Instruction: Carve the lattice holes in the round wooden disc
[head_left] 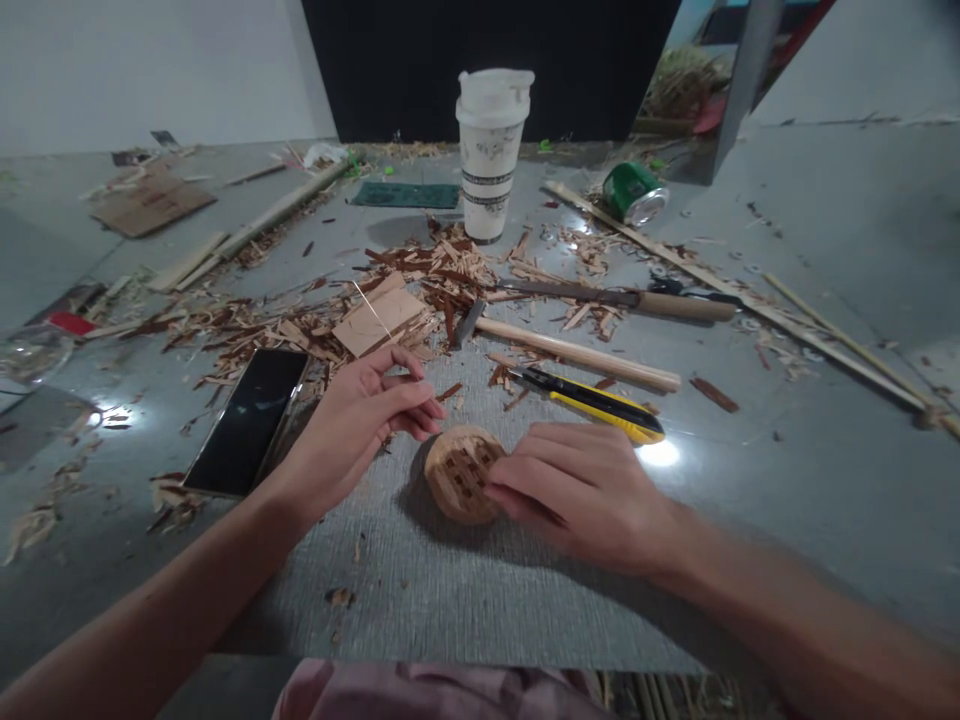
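Observation:
A small round wooden disc (459,482) with a woven-looking lattice of dark square recesses on its face is just above or on the grey textured mat (360,600). My right hand (577,495) is closed at the disc's right edge, fingers pressed together against it; its fingertips are partly hidden. To the upper left of the disc, my left hand (375,400) hovers with loosely curled fingers apart and nothing visible in them. Just beyond my right hand lies a yellow and black utility knife (600,402). A wooden-handled hammer (577,352) rests behind that knife.
Left of my left hand lies a phone (251,420). Wood shavings (442,265) and a thin wooden board (382,315) cover the middle. Farther back are a lidded paper cup (491,160), a green can (634,192), a long wooden-handled tool (682,305) and a wooden strip (712,280).

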